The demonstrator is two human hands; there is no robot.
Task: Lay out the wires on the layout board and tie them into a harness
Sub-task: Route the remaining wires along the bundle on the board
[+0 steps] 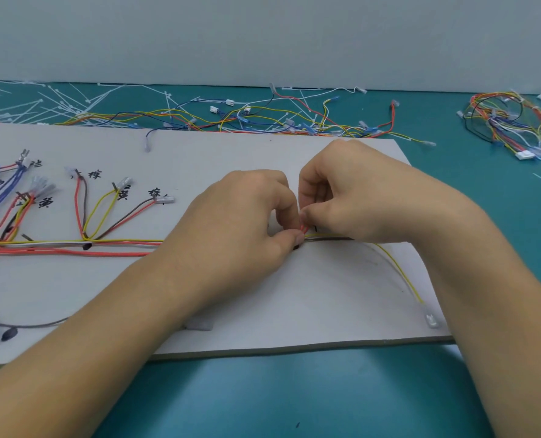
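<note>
Nearest is the table (263,399), a teal mat, with the left forearm (98,336) and right forearm (509,317) lying across it and over the near edge of the board (294,311). They meet mid-board, where the left hand (240,222) and right hand (357,197) are fingertip to fingertip. Both have fingers curled in tight. Thumb and forefinger of each pinch a short bit of red wire (304,229) that shows in the narrow gap between them. The left thumb also seems to press down on the trunk (73,245) just under the pinch, probably to keep the laid wires from shifting while the red one is worked into line. How much each hand holds beyond that bit is hidden.

Left of the grip the trunk of yellow, white and red wires runs flat along the board. Its branches (86,210) fan away to handwritten colour marks, so each end sits at its marked place. Right of the grip a yellow wire (399,270) curves toward the camera to a clear terminal (432,320) near the board's corner. No tie shows on the trunk near the hands, so I judge this is laying out, not yet tying.

Beyond the grip, off the board, lie loose wires (263,121) and white ties (73,101), within reach as stock. Far right of the grip sits a tangled bundle (509,121). A plain pale wall (263,36) closes the table.
</note>
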